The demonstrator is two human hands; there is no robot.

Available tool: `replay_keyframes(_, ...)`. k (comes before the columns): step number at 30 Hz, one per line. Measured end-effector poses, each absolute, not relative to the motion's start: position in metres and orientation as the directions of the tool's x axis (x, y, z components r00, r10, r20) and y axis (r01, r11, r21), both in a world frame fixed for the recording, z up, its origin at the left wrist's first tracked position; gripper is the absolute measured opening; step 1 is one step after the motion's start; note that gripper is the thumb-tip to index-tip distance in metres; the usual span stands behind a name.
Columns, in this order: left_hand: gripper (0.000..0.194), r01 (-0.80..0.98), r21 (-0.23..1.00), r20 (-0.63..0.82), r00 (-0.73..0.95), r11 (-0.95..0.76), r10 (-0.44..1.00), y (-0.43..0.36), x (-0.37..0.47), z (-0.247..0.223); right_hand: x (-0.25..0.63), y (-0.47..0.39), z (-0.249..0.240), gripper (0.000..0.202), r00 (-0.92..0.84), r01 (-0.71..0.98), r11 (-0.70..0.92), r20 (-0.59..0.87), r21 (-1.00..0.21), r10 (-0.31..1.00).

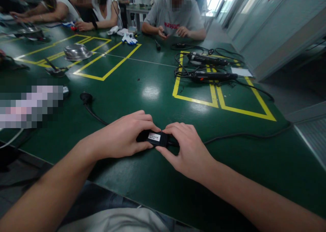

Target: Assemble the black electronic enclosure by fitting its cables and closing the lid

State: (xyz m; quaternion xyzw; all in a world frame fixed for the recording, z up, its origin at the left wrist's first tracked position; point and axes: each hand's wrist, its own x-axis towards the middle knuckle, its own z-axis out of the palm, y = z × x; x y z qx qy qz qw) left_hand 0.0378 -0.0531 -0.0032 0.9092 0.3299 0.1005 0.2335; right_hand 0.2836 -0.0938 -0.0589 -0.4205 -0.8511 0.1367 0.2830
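- Where is the black module [155, 137] located, and how is it held?
- It is positioned by the near edge of the counter [142, 75]; its sides are pinched by the left hand [132, 133] and the right hand [189, 147], both mostly closed.
- What handling is expected?
- Light, rigid, possibly slippery, it is judged; the sides should be gripped, never the cord [236, 136].

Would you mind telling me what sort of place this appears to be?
Probably a workshop or training room: the large green table is marked out with yellow tape, two corded black tools lie on it, and people line its far side.
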Motion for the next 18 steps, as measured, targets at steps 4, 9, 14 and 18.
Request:
replay_keyframes(4,0.025,0.554,0.502,0.026,0.758,-0.664,0.652,-0.0529,0.0374,-0.0039,0.2833,-0.0942,-0.0602,0.023,-0.486,0.641,0.618,0.383,-0.456,0.786)
replay_keyframes(9,0.025,0.542,0.505,0.057,0.756,-0.672,0.653,-0.0537,0.0377,-0.0042,0.2832,-0.0941,-0.0622,0.021,-0.480,0.642,0.616,0.388,-0.457,0.787)
replay_keyframes(14,0.027,0.552,0.502,0.077,0.738,-0.666,0.670,-0.0554,0.0385,-0.0057,0.2839,-0.0939,-0.0623,0.021,-0.486,0.642,0.630,0.404,-0.437,0.775)
replay_keyframes(18,0.027,0.558,0.480,0.088,0.737,-0.677,0.670,-0.0559,0.0395,-0.0066,0.2851,-0.0939,-0.0626,0.021,-0.492,0.641,0.631,0.397,-0.437,0.775)
